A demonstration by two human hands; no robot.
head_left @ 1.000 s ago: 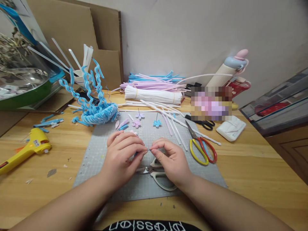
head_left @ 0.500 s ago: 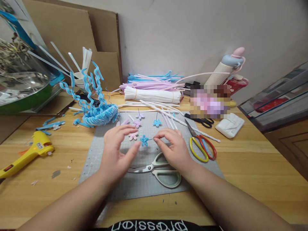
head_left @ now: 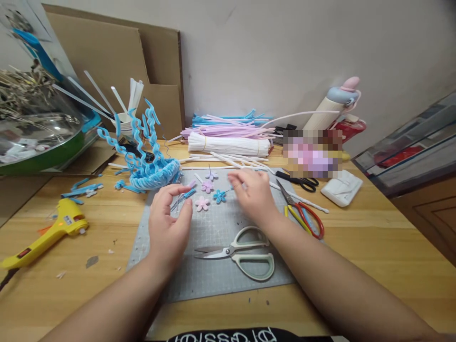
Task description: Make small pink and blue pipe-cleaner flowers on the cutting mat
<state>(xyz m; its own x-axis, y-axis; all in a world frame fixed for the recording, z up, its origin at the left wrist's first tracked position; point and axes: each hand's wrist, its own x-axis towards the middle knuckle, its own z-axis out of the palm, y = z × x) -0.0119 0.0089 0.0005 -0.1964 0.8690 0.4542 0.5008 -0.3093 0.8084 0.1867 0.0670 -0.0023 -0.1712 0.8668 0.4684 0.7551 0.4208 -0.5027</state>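
Note:
My left hand (head_left: 170, 222) hovers over the grey cutting mat (head_left: 213, 280) with its fingers loosely curled and apart, holding nothing. Just beyond its fingertips lie short blue and pink strips (head_left: 185, 194). My right hand (head_left: 251, 191) reaches to the far part of the mat, fingers bent over a small blue flower, motion-blurred. A blue pipe-cleaner flower (head_left: 220, 195), a pink one (head_left: 202, 204) and two purple ones (head_left: 207, 185) lie between my hands. Pale green scissors (head_left: 245, 252) rest shut on the mat near me.
Yellow-and-red scissors (head_left: 302, 213) and black scissors (head_left: 299, 180) lie right of the mat. Bundles of white, pink and blue pipe cleaners (head_left: 228, 140) sit at the back. A blue curled pipe-cleaner pile (head_left: 149, 166) and a yellow glue gun (head_left: 50, 232) are left.
My hands came apart. The right hand carried the blue flower forward, set it beside the pink one and moved farther back. The left hand opened and drifted left.

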